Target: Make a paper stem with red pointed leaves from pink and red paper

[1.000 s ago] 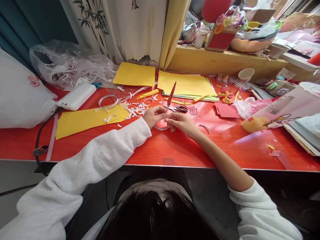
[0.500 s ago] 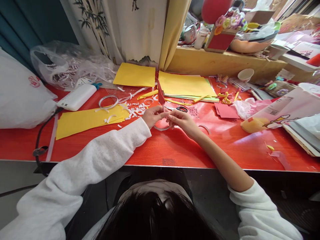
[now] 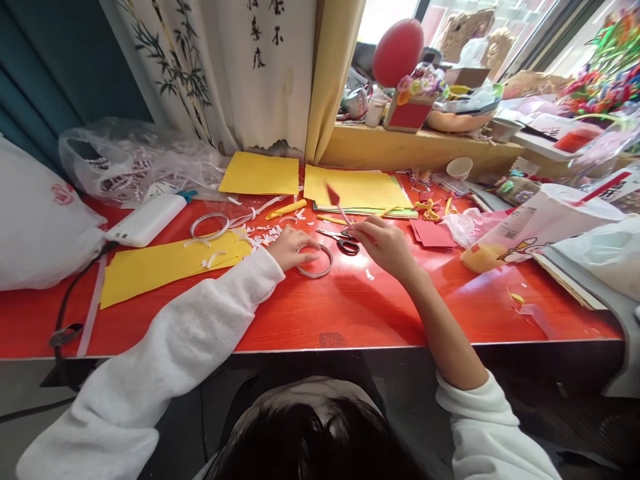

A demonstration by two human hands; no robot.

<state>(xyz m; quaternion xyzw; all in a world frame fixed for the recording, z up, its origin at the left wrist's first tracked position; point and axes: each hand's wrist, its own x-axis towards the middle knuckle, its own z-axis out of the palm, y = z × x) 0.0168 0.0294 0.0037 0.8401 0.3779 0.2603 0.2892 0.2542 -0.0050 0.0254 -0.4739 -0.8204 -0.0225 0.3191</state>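
Observation:
My right hand (image 3: 386, 245) pinches the thin pale stem of a small pointed red paper piece (image 3: 334, 196), held up above the table. My left hand (image 3: 294, 248) rests low over the left side of a narrow tape roll (image 3: 328, 268), its fingers curved and apart; whether they grip the rim I cannot tell. Between my hands lies a pair of scissors (image 3: 349, 247) with black handles, partly behind my right fingers. White paper scraps (image 3: 264, 235) are scattered just beyond my left hand.
Yellow paper sheets (image 3: 259, 175) lie at the back, with a yellow stack (image 3: 350, 188) beside them. Yellow strips (image 3: 150, 270) and another tape roll (image 3: 227, 227) are on the left. Red paper squares (image 3: 433, 233) and a tilted drink cup (image 3: 530, 223) stand right.
My hands, together at the paper piece before, have parted. The left let go and moved left and down to the tape roll; the right carried the paper piece slightly rightward. The view has tilted up.

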